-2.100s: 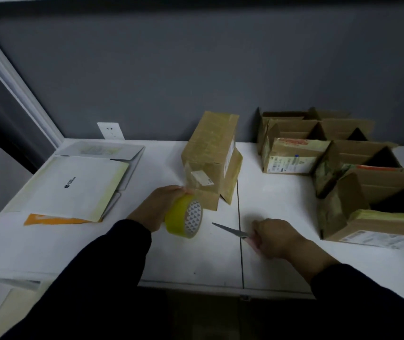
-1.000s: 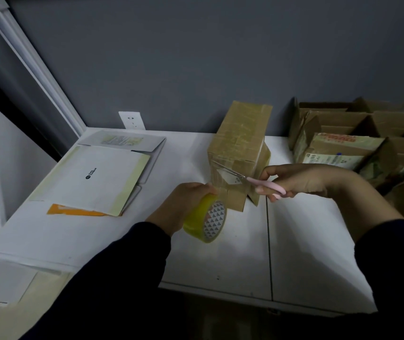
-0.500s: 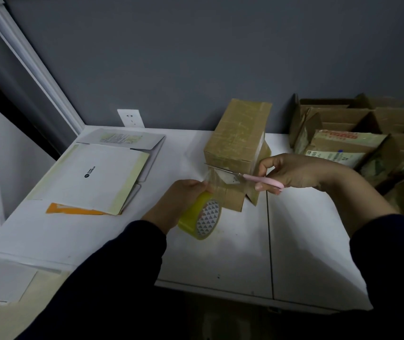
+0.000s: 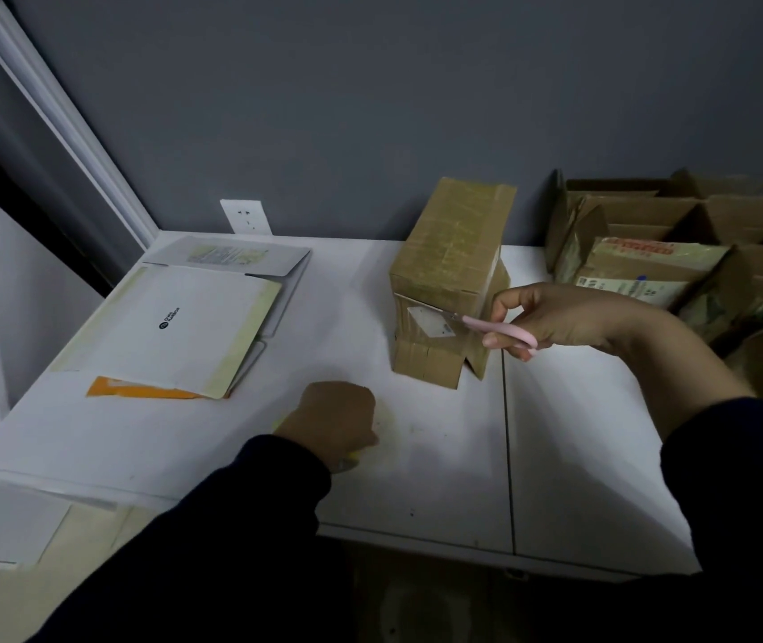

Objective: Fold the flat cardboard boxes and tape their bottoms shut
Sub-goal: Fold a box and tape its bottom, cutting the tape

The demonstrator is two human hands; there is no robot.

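box (image 4: 451, 243) being stood upright, far centre | scissors (image 4: 502, 330) being pinched by right hand (image 4: 569, 317), blades being held at box's near face | tape (image 4: 354, 456) being gripped under left hand (image 4: 335, 420), near, mostly hidden

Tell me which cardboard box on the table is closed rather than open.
The tall brown cardboard box standing alone mid-table, its upward face closed and taped; the brown boxes grouped at the right show open mouths.
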